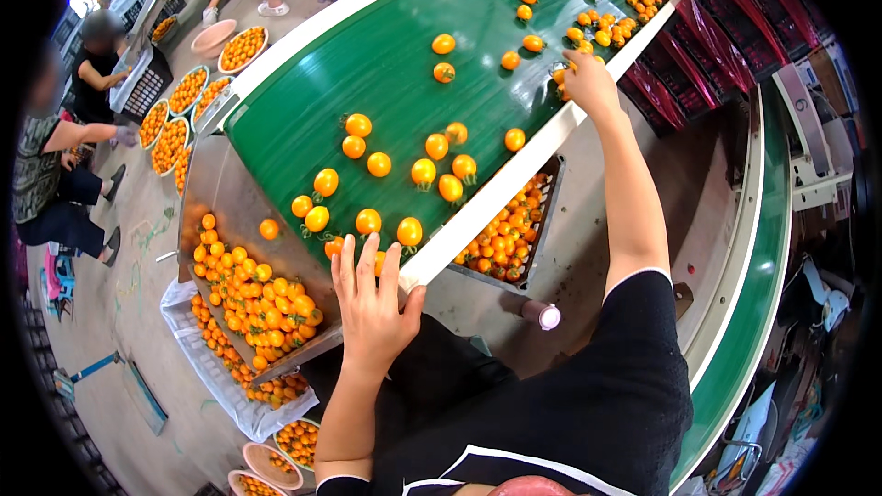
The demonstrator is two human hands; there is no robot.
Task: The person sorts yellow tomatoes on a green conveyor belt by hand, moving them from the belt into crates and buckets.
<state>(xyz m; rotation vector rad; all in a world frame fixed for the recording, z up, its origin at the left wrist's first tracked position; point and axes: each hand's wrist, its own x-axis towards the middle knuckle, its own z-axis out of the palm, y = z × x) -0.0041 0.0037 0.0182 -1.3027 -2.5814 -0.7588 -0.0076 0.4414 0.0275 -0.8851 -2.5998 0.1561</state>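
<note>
Orange-yellow cherry tomatoes point(424, 172) lie scattered on a green conveyor belt point(312, 83), several with green stems. My left hand point(372, 317) rests at the belt's near end by the white side rail point(496, 193); its fingers are spread, with tomatoes just beyond the fingertips. My right hand point(590, 84) reaches over the rail farther up the belt. Its fingers point down, partly apart, among a cluster of tomatoes point(617, 29); some fingertips are hidden, and no tomato shows clearly in its grip. Below the belt's end, a metal chute point(220, 179) holds many tomatoes.
Under the chute stands a white-lined crate point(179, 312) of tomatoes. A black crate point(551, 193) of tomatoes sits beneath the rail. Tomato-filled basins point(188, 87) and two people work at left. Dark crates with red film point(707, 46) and another green belt point(749, 312) are at right.
</note>
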